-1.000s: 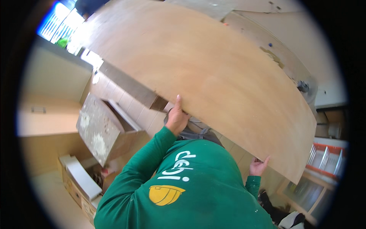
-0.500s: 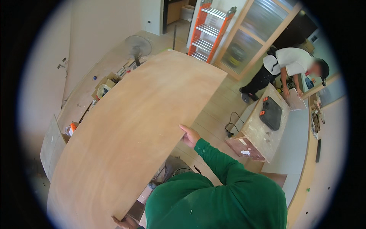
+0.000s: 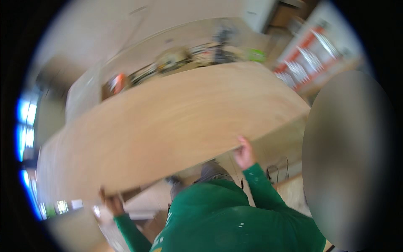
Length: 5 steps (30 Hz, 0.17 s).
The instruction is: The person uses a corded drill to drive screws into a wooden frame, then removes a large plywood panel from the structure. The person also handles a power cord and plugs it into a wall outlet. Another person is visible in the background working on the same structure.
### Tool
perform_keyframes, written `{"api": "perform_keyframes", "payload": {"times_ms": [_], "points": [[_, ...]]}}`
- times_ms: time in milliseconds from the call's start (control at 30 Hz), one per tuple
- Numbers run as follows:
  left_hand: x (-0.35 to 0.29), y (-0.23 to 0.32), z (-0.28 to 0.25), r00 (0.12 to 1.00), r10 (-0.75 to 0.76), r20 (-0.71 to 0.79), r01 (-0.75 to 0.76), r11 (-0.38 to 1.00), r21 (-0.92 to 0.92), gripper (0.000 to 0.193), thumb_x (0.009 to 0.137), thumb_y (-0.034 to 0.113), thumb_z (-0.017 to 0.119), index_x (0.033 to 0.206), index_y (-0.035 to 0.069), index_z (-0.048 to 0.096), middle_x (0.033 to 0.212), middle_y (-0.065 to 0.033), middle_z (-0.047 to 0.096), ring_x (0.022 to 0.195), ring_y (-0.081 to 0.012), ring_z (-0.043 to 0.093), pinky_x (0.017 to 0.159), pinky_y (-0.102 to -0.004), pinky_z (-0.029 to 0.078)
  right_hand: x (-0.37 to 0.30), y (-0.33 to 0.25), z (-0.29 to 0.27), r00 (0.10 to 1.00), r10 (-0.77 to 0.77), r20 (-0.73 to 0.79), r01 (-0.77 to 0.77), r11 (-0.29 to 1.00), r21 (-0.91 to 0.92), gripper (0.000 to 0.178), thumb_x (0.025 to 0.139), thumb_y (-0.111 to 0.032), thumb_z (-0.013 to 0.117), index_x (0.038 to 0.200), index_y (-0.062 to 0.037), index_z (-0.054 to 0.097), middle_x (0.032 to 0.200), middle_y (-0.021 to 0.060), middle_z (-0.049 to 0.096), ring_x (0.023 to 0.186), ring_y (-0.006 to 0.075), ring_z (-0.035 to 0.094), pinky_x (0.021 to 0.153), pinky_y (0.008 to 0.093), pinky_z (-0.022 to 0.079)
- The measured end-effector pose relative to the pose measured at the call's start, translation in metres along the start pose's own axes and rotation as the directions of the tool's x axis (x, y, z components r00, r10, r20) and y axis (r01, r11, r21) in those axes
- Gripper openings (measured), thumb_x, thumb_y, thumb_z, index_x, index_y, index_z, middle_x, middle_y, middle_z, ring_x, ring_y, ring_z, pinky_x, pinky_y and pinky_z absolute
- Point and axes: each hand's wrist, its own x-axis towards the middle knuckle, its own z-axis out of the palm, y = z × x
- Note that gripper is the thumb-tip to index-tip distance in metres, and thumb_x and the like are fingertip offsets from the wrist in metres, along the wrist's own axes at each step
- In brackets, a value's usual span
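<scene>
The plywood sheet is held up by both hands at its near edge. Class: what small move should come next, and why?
Probably steady the sheet level before moving further. The left hand grips its near edge by one corner and the right hand grips the same edge further along, so the wide far side hangs unsupported and the picture is blurred with motion.

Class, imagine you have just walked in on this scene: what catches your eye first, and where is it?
A large plywood sheet fills the middle of the view, held up by a person in a green sweatshirt at the bottom. The left hand grips its near edge at lower left, and the right hand holds the same edge further right. Behind the sheet, a blurred orange ladder stands at upper right.
</scene>
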Motion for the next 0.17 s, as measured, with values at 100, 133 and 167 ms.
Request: {"api": "perform_keyframes", "payload": {"times_ms": [100,133,167], "points": [[-0.048,-0.011,0.131,0.999,-0.02,-0.048,0.018,0.999,-0.04,0.039,0.1,0.021,0.061,0.137,0.008,0.055,0.144,-0.0116,0.055,0.133,-0.0283,0.05,0.116,-0.0473,0.041,0.015,-0.053,-0.033,0.997,0.026,0.07,-0.016,0.99,-0.141,0.036,0.101,-0.025,0.058,0.135,-0.0108,0.061,0.132,0.0069,0.063,0.115,0.0191,0.062,0.087,0.0309,0.052],[-0.068,-0.005,0.167,0.997,0.007,-0.08,-0.011,0.998,-0.057,0.04,0.099,0.018,0.063,0.137,0.01,0.055,0.144,-0.0102,0.054,0.133,-0.0274,0.049,0.117,-0.046,0.04,0.022,-0.076,-0.043,0.989,0.075,0.128,-0.054,0.985,-0.162,0.043,0.103,-0.028,0.055,0.141,-0.0095,0.058,0.144,0.01,0.061,0.126,0.0226,0.062,0.095,0.0334,0.055],[-0.078,-0.009,0.203,0.996,0.018,-0.084,-0.025,0.996,-0.085,0.042,0.097,0.016,0.065,0.137,0.013,0.054,0.143,-0.0088,0.053,0.132,-0.0264,0.048,0.117,-0.0447,0.039,0.045,-0.062,-0.014,0.972,0.133,0.191,-0.096,0.977,-0.192,0.043,0.103,-0.028,0.055,0.141,-0.0095,0.058,0.144,0.01,0.061,0.126,0.0226,0.062,0.095,0.0334,0.055]]}}
